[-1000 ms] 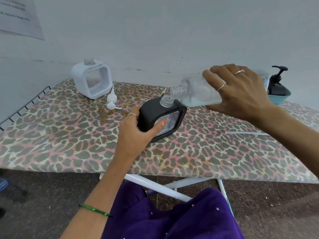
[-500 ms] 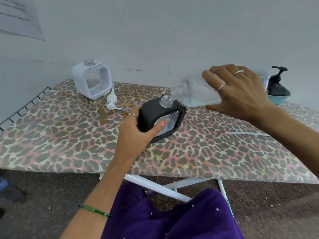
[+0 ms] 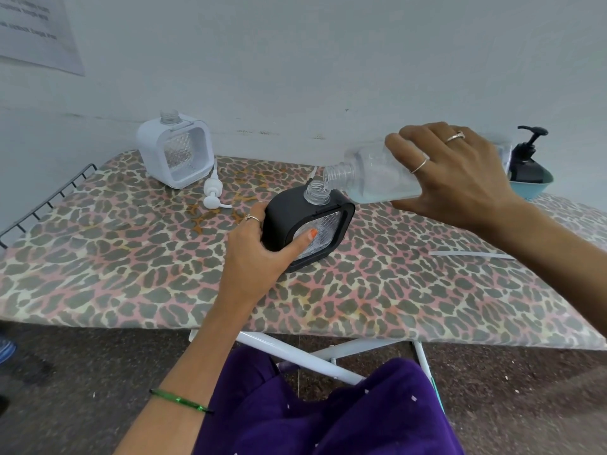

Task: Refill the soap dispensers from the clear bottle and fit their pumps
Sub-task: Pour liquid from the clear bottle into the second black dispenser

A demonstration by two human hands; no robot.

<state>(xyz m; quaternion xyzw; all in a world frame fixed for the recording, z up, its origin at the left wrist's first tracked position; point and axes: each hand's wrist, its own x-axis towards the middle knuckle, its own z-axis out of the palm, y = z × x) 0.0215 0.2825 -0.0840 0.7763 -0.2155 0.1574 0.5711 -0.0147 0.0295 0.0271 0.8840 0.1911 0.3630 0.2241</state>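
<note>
R hand (image 3: 460,178) tipping clear bottle (image 3: 371,172) over black dispenser (image 3: 308,224), L hand (image 3: 259,247) gripping it

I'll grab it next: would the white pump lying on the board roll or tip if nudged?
The white plastic pump lies on its side on the leopard-print ironing board, so it cannot tip. Its round collar might roll, though the spout probably stops it. It looks light, likely to skid.

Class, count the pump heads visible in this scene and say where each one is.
2: a white plastic pump lying on the leopard-print board beside the white square dispenser; a black pump far right. Others may be hidden.
</note>
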